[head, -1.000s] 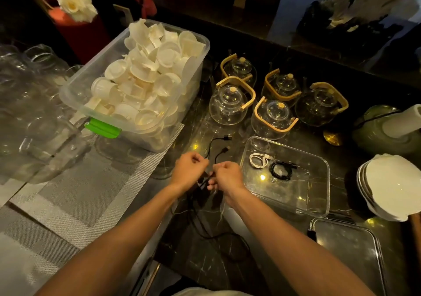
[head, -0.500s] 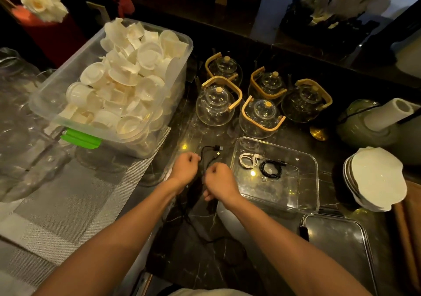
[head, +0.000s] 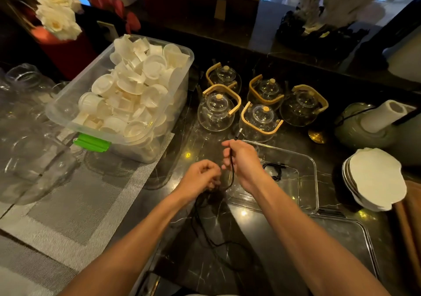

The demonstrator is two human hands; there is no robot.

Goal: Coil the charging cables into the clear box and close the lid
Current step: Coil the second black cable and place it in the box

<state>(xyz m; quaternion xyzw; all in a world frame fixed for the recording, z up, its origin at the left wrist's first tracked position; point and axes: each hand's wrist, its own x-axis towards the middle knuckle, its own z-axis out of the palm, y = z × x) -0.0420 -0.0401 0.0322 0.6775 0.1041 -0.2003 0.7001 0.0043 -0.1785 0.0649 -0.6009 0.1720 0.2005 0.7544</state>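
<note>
A black charging cable [head: 232,172] runs between both hands on the dark marble counter. My right hand [head: 241,159] grips it near the plug end, which sticks up past my fingers. My left hand [head: 201,175] is curled round the cable lower down; the slack trails toward me across the counter. The clear box [head: 305,159] stands just right of my right hand, with a coiled black cable [head: 273,170] inside. My right hand hides the box's left part. The clear lid [head: 350,236] lies flat in front of the box.
A big plastic tub of white cups [head: 127,95] stands at the left on a grey mat. Several glass teapots [head: 259,104] sit behind the box. Stacked white plates [head: 376,177] and a green vessel [head: 364,127] are at the right. Glassware [head: 25,124] crowds the far left.
My right hand has lifted and moved away from me, pulling the cable's plug end up. My left hand stays low on the cable. The white cable in the box is now hidden behind my right hand.
</note>
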